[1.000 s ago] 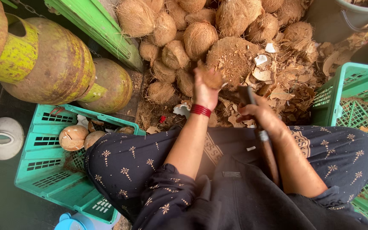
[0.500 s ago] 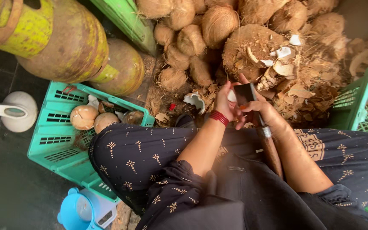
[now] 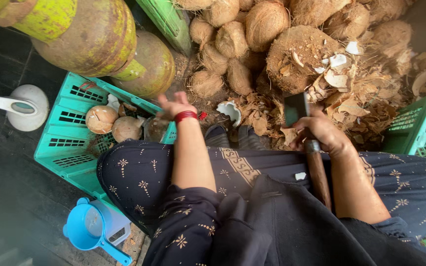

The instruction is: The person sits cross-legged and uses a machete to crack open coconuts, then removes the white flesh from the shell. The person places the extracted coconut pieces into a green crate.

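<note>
Seated person, knees apart, work zone between the feet. Right hand (image 3: pixel 321 133) grips a cleaver-type blade (image 3: pixel 297 109) by its wooden handle (image 3: pixel 317 177), blade pointing to 12 o'clock toward the husk pile (image 3: pixel 351 93), so chopping debris falls away from the lap. Left hand (image 3: pixel 173 106) is over the teal crate (image 3: pixel 65 143) at 9 o'clock, fingers loosely curled and blurred; cannot tell if it holds anything. Crate sits within arm's reach on the left: 2 peeled coconuts (image 3: pixel 102 119) clearly inside, a third dark one (image 3: pixel 155 129) under the hand. Unpeeled coconuts (image 3: pixel 267 22) stacked at 12 o'clock, roughly 10 visible. Gas cylinders (image 3: pixel 94 37) at 10 o'clock: 3. One white shell piece (image 3: pixel 230 112) by the feet. Second green crate (image 3: pixel 420 128) at 3 o'clock.
</note>
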A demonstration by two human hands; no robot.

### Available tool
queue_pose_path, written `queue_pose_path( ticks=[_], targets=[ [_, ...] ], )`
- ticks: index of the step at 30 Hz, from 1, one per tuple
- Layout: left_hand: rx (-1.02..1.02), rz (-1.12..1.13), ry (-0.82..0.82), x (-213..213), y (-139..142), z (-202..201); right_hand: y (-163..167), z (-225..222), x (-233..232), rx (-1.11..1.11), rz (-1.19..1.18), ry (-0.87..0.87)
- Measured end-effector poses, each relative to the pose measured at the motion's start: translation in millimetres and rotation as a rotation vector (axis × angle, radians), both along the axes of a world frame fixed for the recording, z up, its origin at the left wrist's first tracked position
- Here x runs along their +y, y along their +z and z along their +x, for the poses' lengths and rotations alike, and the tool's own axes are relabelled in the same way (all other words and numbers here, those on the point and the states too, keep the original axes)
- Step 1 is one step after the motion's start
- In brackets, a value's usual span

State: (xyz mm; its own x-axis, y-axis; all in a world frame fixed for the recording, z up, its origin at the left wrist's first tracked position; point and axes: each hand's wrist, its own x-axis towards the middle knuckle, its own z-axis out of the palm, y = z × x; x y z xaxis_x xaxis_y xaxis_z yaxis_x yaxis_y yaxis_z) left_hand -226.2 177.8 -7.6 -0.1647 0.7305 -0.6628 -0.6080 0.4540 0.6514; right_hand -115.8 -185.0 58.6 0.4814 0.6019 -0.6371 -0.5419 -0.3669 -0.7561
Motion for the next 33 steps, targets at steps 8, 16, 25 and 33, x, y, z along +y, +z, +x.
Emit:
queue_pose_path(
  ticks=[8, 16, 25, 33],
  targets=[
    [1.051, 0.781, -0.862, -77, -110, 66, -18, -15, -19, -0.038, -0.152, -0.001],
    [0.724, 1.891, -1.283, -227, -40, 201, -54, -31, -20, -0.468, -0.438, 0.371],
    [1.203, 2.041, -1.709, -284, -25, 219, -98, -49, -14, -0.631, -0.201, 0.345],
    [0.221, 0.841, -1.348, -187, 8, 198, -50, -20, -20, 0.086, 0.039, -0.084]
  ],
)
